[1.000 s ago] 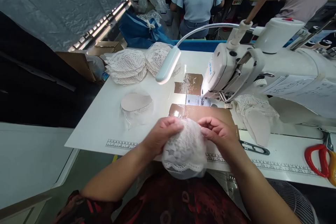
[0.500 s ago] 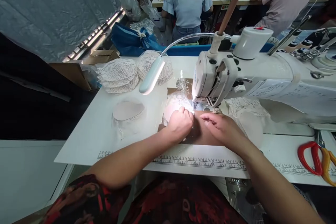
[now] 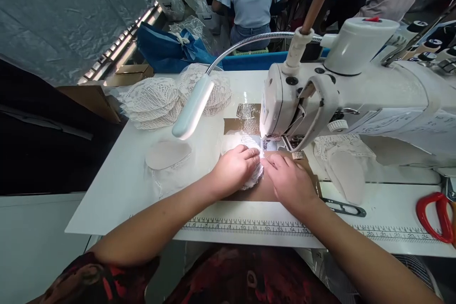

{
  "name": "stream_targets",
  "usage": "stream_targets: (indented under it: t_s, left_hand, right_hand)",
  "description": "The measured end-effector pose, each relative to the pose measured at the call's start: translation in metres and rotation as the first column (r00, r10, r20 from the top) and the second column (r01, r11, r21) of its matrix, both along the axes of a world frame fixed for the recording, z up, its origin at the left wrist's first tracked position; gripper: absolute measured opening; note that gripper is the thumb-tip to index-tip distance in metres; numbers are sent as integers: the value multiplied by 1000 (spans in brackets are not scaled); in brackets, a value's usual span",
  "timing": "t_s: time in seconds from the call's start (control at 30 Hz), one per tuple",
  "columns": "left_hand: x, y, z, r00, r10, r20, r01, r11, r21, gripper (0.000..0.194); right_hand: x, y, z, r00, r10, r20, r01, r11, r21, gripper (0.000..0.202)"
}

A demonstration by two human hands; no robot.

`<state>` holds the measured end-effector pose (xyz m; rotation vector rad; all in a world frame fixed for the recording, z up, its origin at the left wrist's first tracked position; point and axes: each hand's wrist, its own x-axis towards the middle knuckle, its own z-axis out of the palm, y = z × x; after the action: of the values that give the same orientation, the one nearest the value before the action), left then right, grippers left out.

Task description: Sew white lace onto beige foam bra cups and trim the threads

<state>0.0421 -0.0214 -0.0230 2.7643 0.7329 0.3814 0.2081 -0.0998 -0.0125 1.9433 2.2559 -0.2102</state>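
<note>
A white lace cup piece (image 3: 253, 178) lies under the needle area of the white sewing machine (image 3: 302, 104). My left hand (image 3: 237, 168) is closed on it from the left, its fingers bent over the lace. On the right, my right hand (image 3: 288, 180) has its fingertips together at the lace's right edge, beside the needle; whether they pinch it is too small to tell. Both hands rest over the brown board (image 3: 263, 192) set on the white table (image 3: 199, 209). The lamp (image 3: 194, 107) lights the needle area.
Lace stacks (image 3: 153, 99) stand at the back left, with a pale oval pad (image 3: 167, 154) in front. More lace and pads (image 3: 347, 166) lie right of my right hand. A black thread snip (image 3: 344, 207) and red-handled scissors (image 3: 434, 216) are at the right. Two people sit beyond.
My right hand has moved in to the lace edge and its fingers have come down. The lace has turned and now shows below my left hand. The view has shifted, uncovering the black snip.
</note>
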Motion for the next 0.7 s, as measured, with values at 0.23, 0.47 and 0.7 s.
stream_targets:
  t_s: [0.23, 0.47, 0.7]
  left_hand:
    - [5, 20, -26, 994, -98, 56, 92, 991, 98, 29]
    - [4, 31, -27, 987, -128, 95, 110, 978, 177, 26]
    - [6, 32, -25, 995, -81, 64, 72, 989, 131, 30]
  right_hand:
    - [0, 4, -8, 997, -76, 20, 75, 996, 46, 47]
    - [3, 8, -16, 997, -77, 18, 74, 990, 120, 50]
    - [5, 6, -20, 998, -67, -1, 67, 990, 127, 52]
